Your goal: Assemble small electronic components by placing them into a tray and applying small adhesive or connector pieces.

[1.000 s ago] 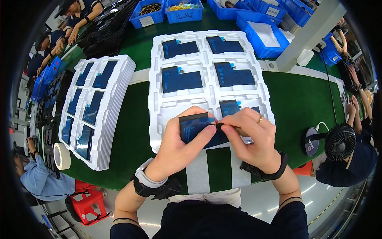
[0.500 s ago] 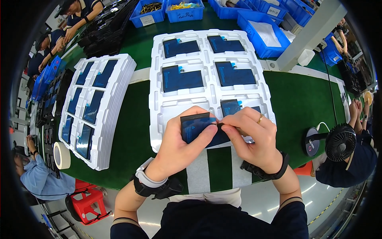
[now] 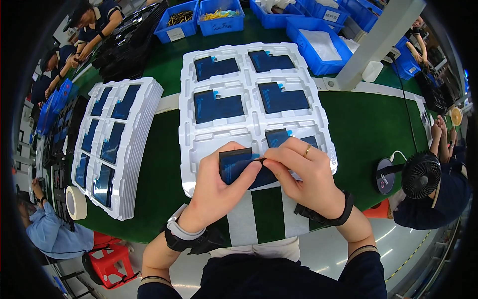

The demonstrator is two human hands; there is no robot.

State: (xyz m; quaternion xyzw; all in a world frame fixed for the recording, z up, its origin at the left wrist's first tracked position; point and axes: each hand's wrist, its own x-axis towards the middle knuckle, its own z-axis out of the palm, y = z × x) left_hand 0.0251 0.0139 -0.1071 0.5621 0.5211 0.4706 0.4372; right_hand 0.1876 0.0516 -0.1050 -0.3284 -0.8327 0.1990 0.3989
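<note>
An L-shaped, flat dark blue battery [image 3: 232,168] is in my left hand [image 3: 215,182], its thumb across the front. My right hand [image 3: 304,172] pinches a small black tab at the battery's inner notch, and its thumb and forefinger partly hide that tab. Both hands are over the near edge of a white plastic tray [image 3: 186,144]. Batteries of the same kind, such as the one [image 3: 284,98] at middle right, lie in the tray's pockets. The near-left pocket [image 3: 214,144] holds no battery where it shows; my hands cover part of it.
To the left stands a stack of white trays [image 3: 141,129] with batteries in the top one, beside a tape roll [image 3: 75,203]. Blue bins [image 3: 221,22] line the back. A grey post [image 3: 371,47] and a small black fan [image 3: 420,174] are at right. Other people work around.
The whole view has shifted slightly, so the tray appears a little further left. Both hands keep the same hold on the battery, with only small finger movement.
</note>
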